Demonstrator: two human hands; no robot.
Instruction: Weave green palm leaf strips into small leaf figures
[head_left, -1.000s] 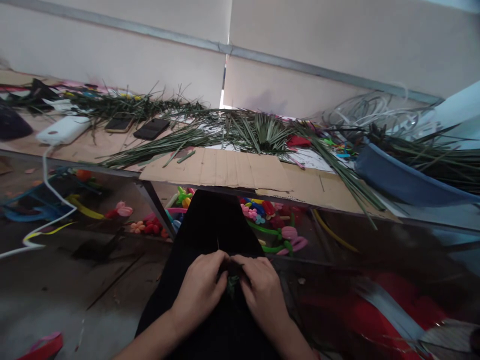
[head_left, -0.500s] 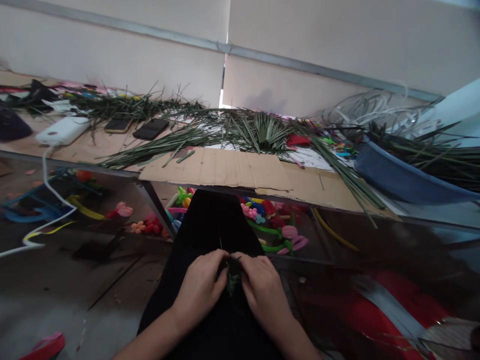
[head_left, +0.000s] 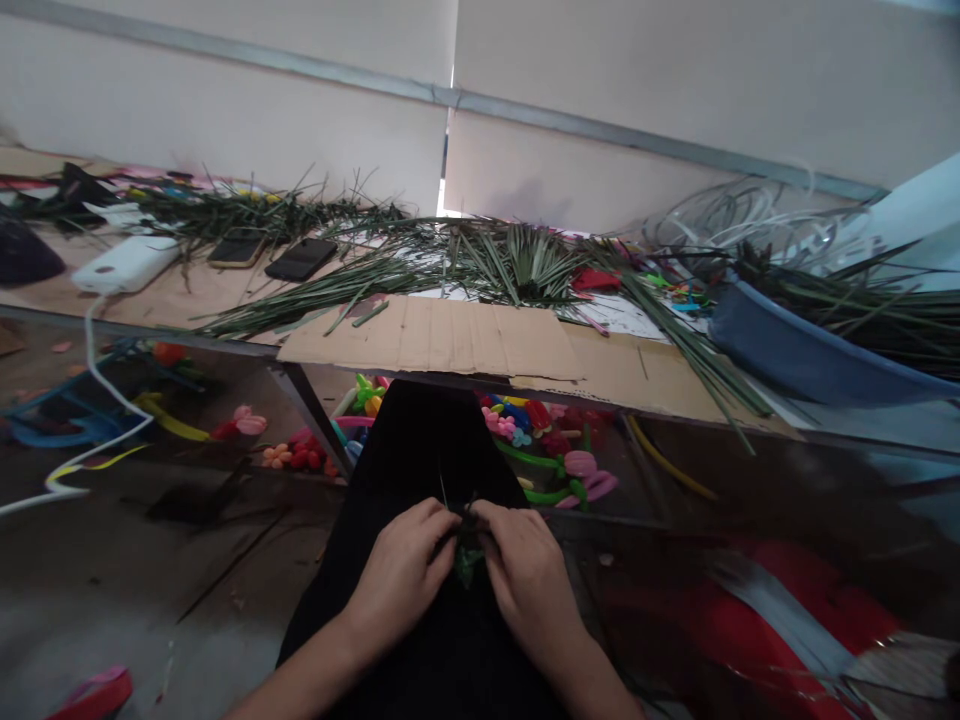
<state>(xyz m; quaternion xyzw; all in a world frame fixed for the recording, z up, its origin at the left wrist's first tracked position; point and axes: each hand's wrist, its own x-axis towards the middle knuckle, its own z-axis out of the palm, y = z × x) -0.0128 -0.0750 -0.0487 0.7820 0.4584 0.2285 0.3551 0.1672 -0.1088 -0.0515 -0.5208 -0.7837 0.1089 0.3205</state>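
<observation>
A small green leaf piece [head_left: 466, 560] is pinched between both hands, below and in front of the cardboard sheet [head_left: 450, 340], over the person's black lap [head_left: 427, 440]. The left hand [head_left: 401, 580] and right hand [head_left: 525, 580] are each closed on it, fingertips meeting at its top. Such fiddly folding likely goes best with a firm pinch and short, tight tucks. Loose palm leaves [head_left: 517, 260] lie behind the cardboard sheet on the tabletop [head_left: 172, 295], and coloured balloons [head_left: 555, 450] lie beneath it.

1. Pale cream wall panels [head_left: 225, 110] fill the back, crossed by a slanting grey metal rail [head_left: 600, 135].
2. Daylight shows through a narrow vertical gap [head_left: 448, 150] between the panels.
3. A long worktop [head_left: 165, 300], partly covered with brown cardboard [head_left: 465, 340], stands on a dark metal leg [head_left: 311, 420].
4. The floor [head_left: 112, 570] is dim and grey-brown.
</observation>
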